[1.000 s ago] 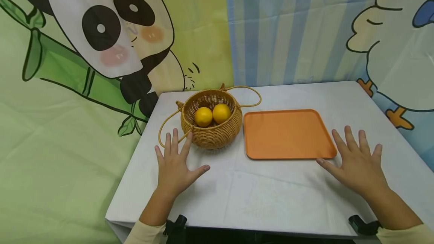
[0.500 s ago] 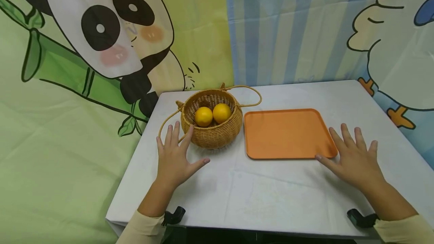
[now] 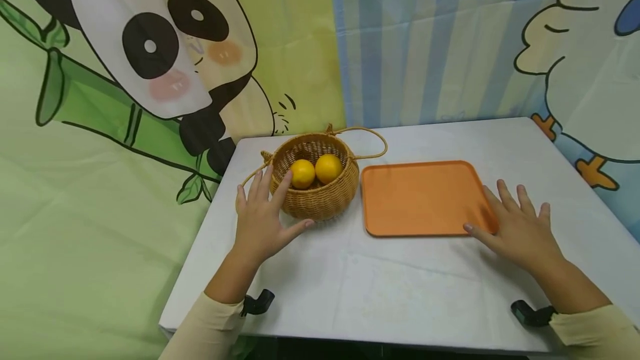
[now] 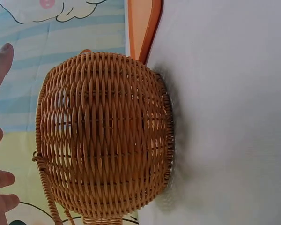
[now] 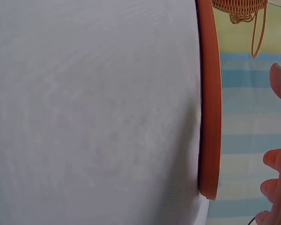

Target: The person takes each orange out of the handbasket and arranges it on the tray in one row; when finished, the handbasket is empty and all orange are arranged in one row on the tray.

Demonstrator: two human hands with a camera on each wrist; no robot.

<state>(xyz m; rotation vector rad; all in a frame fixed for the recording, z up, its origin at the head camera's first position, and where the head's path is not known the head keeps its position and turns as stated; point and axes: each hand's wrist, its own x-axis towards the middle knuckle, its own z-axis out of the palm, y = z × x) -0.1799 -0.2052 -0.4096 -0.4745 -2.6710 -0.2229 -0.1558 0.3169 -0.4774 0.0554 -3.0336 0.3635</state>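
Observation:
A round wicker basket [image 3: 320,204] with two looped handles stands on the left half of the table. Two yellow-orange fruits, a left one [image 3: 303,174] and a right one [image 3: 329,168], lie inside it. My left hand [image 3: 260,229] is spread at the basket's near left side, its fingers overlapping the rim and left handle in the head view. In the left wrist view the basket's woven side [image 4: 103,136] fills the middle. My right hand [image 3: 522,232], fingers spread and holding nothing, hovers by the near right corner of the orange tray [image 3: 425,199].
A white cloth covers the table [image 3: 400,288], whose front edge runs along the bottom of the head view. Behind it hangs a cartoon curtain [image 3: 290,43] with a panda and a white bird. Black wrist mounts [image 3: 258,301] sit at both sleeves.
My left hand has moved forward, its fingers now over the basket's near left rim. The right hand has shifted slightly forward and left toward the tray. Basket, fruits and tray stay put.

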